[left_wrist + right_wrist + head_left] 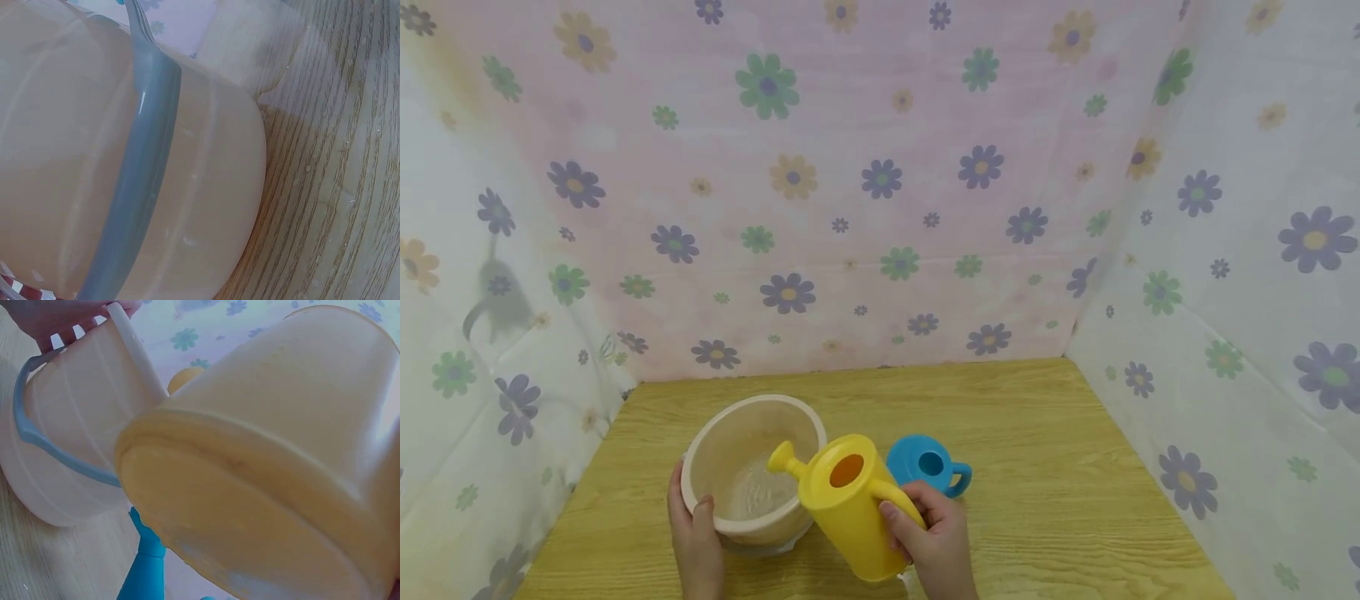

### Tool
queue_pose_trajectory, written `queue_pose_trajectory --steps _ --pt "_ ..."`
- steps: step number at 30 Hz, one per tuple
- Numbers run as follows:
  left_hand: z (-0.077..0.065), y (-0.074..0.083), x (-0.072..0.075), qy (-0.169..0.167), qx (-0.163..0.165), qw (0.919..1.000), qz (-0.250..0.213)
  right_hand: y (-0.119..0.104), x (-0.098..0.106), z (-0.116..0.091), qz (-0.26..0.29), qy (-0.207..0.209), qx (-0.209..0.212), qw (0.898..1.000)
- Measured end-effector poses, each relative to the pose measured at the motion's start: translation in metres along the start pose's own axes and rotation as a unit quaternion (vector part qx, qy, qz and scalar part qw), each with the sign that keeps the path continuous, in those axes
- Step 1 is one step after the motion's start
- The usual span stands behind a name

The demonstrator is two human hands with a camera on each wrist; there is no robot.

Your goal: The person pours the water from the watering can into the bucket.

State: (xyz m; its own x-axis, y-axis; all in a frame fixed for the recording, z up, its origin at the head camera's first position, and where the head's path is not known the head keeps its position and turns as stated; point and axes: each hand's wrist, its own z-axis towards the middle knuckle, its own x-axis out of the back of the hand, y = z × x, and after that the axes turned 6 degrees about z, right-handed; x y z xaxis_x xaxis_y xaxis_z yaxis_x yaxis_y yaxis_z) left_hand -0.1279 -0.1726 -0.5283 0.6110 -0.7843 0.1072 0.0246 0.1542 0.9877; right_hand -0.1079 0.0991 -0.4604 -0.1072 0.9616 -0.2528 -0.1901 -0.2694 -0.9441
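A cream bucket (752, 527) stands at the left of the table, with a glint of water inside. My left hand (694, 533) grips its rim from the left, thumb over the edge. The bucket's grey handle (134, 169) hangs down along its side. By its handle, my right hand (928, 537) holds a yellow watering can (853, 525), tilted toward the bucket. The can's spout (784, 457) reaches over the bucket's right rim. In the right wrist view the base of the yellow can (231, 519) fills the foreground.
Just behind my right hand, a blue watering can (910, 454) sits on the wood-grain table (1075, 500). Its spout (145, 569) shows in the right wrist view. Drops of water lie on the tabletop beside the bucket. Flowered cloth walls (880, 225) enclose the back and sides.
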Motion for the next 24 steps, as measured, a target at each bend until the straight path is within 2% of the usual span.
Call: queue_pose_trajectory --steps 9,19,24 --pt "-0.0018 -0.0003 0.0005 0.004 0.001 1.0 0.004 0.002 -0.001 -0.001 -0.011 0.031 -0.011 0.999" --pt "-0.0006 -0.0001 0.0003 0.0 -0.004 1.0 0.003 0.0019 -0.0019 -0.0012 -0.012 0.04 -0.01 0.999" --pt "0.0001 0.0003 0.0001 -0.001 -0.007 1.0 -0.001 0.0023 -0.0022 -0.001 -0.013 0.034 0.004 0.999"
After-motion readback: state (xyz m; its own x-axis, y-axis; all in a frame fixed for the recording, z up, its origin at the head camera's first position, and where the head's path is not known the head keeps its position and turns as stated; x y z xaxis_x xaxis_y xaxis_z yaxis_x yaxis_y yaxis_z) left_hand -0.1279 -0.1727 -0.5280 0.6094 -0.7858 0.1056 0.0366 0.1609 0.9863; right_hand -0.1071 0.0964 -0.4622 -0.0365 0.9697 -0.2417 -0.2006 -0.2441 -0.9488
